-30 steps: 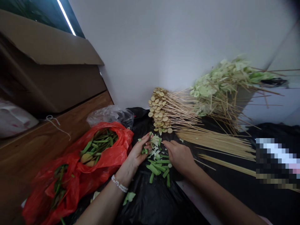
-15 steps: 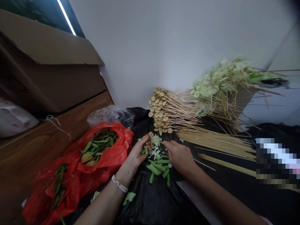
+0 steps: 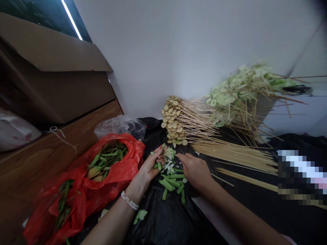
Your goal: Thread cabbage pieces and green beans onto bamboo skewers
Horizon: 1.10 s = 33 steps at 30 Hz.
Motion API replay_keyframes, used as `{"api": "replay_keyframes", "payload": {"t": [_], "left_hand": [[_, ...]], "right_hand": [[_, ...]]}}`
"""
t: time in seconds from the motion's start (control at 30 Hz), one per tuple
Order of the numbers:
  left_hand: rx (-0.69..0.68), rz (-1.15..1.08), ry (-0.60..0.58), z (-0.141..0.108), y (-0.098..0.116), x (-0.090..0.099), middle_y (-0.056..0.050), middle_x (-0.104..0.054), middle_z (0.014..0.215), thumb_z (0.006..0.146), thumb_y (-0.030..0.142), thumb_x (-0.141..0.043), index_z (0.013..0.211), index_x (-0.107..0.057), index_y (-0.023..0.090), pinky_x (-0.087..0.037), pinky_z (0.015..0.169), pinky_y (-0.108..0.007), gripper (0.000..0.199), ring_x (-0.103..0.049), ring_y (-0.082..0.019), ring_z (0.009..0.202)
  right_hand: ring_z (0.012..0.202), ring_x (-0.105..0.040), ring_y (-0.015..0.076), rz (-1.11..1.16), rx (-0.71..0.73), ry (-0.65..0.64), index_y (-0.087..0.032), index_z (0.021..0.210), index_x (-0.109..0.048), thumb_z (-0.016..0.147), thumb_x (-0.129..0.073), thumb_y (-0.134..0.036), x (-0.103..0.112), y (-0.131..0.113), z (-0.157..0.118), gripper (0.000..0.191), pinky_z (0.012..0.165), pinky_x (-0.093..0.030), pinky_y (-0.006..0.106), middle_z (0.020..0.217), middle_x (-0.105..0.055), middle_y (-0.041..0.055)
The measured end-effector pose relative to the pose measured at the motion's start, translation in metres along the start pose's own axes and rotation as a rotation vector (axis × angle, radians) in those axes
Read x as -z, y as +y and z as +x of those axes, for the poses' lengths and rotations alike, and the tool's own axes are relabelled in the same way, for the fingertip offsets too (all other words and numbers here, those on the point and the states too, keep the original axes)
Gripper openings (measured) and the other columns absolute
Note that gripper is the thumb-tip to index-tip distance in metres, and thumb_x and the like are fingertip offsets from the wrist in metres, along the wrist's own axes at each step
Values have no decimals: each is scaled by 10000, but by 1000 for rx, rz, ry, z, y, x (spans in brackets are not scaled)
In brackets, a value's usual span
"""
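My left hand (image 3: 151, 165) is closed round several short green vegetable pieces (image 3: 158, 165), low in the middle of the view. Just right of it, my right hand (image 3: 191, 168) pinches a thin wooden skewer (image 3: 174, 154) whose tip end points toward the left hand. One green piece is by the skewer between the hands. Cut green stalks (image 3: 170, 183) and pale leafy scraps (image 3: 168, 165) lie beneath on black plastic (image 3: 163, 217). Skewers with round yellowish slices (image 3: 173, 119) are stacked beyond the hands.
Left of my forearm is a red bag (image 3: 122, 173) with green pieces. Loose bare skewers (image 3: 235, 154) lie at right, below skewered pale leaves (image 3: 240, 85). A clear plastic bag (image 3: 120, 126), a cardboard box (image 3: 58, 92) and a white wall (image 3: 143, 54) stand behind.
The view has shifted very slightly. Both hands keep nearly the same place and hold, with the left fingers and the green pieces moved a little.
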<state>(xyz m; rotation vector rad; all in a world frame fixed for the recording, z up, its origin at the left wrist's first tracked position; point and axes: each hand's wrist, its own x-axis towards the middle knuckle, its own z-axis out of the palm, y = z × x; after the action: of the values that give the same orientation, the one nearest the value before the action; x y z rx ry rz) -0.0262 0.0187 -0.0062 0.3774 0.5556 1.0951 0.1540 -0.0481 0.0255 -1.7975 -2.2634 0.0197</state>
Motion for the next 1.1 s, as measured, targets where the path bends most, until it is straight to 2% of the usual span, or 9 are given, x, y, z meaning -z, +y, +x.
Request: {"api": "replay_keyframes", "payload": {"t": [0.23, 0.43, 0.7, 0.93, 1.1], "left_hand": [[59, -33, -14, -1, -3, 2, -41, -636, 955, 765, 56, -686, 954, -634, 123, -378, 385, -74, 207, -465, 16, 491], [111, -72, -15, -2, -4, 0, -5, -567, 788, 767, 60, -688, 920, -601, 111, -348, 383, -67, 183, -467, 1, 504], [88, 102, -22, -7, -18, -5, 58, -447, 619, 648, 92, -799, 796, -615, 112, -326, 385, -80, 237, -415, -1, 465], [-7, 140, 0, -7, -13, -10, 54, -472, 640, 597, 148, -843, 841, -641, 100, -272, 381, -71, 320, -403, 7, 479], [-46, 278, -27, -8, -15, -10, 65, -440, 588, 591, 185, -848, 743, -622, 99, -257, 390, -92, 285, -335, 8, 449]], "right_hand": [[759, -627, 145, 9, 15, 26, -274, 1161, -587, 923, -375, -160, -2, 0, -1, 339, 563, -333, 249, 910, -644, 15], [800, -628, 141, 63, 31, 42, -260, 1168, -584, 926, -356, -149, -4, 1, -2, 351, 597, -353, 237, 944, -654, 21], [880, -627, 149, 124, 44, 51, -242, 1166, -581, 950, -322, -173, -9, -3, 0, 344, 680, -390, 235, 997, -661, 34], [901, -626, 153, 148, 21, 73, -224, 1060, -608, 984, -312, -238, -14, 1, 2, 305, 690, -389, 233, 994, -670, 36], [875, -626, 147, 174, 45, 109, -224, 1003, -605, 982, -319, -233, -16, 1, 1, 287, 678, -371, 226, 955, -672, 31]]}}
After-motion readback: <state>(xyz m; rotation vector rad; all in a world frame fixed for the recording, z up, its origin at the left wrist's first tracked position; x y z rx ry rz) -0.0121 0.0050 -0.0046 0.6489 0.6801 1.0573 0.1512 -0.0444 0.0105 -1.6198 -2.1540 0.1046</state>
